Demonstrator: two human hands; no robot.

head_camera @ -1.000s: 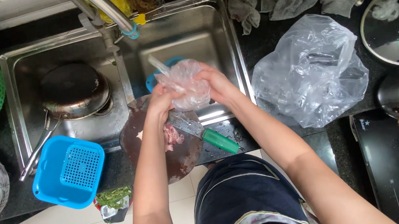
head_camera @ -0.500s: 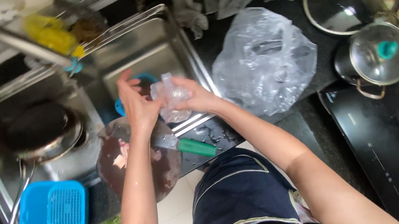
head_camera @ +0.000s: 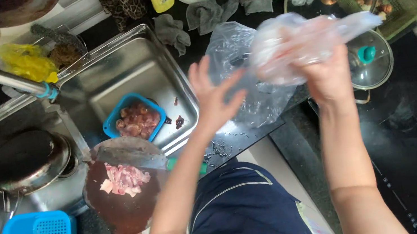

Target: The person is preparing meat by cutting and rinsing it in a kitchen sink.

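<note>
Right hand (head_camera: 330, 75) raised at chest height, closed tight on a crumpled clear plastic bag (head_camera: 309, 39); bag bunched, blurred with motion, hanging in the air above the dark worktop (head_camera: 236, 143) and just in front of a glass-lidded pot (head_camera: 370, 57). Left hand (head_camera: 214, 99) open, fingers spread, holding nothing, a little apart from the bag and over the sink's right edge. Cannot tell whether anything is left inside the held bag.

Below and behind, a second clear bag (head_camera: 225, 51) lying slack on the worktop. In the sink (head_camera: 152, 58), a small blue basket (head_camera: 134, 118) with pieces of raw meat. Across the sink's front rim, a round dark chopping board (head_camera: 122, 212) with more cut meat (head_camera: 125, 180) and a cleaver (head_camera: 123, 152) resting at its far edge, green handle towards the body.

Step in hand, judging by this: bag handling, away from the board, with cutting paused. Next move calls for a free left hand to steady or gather the loose film, a firm pinch rather than a light one since the plastic looks wet and slippery, and a path clear of the pot lid and of the cleaver's edge.
</note>
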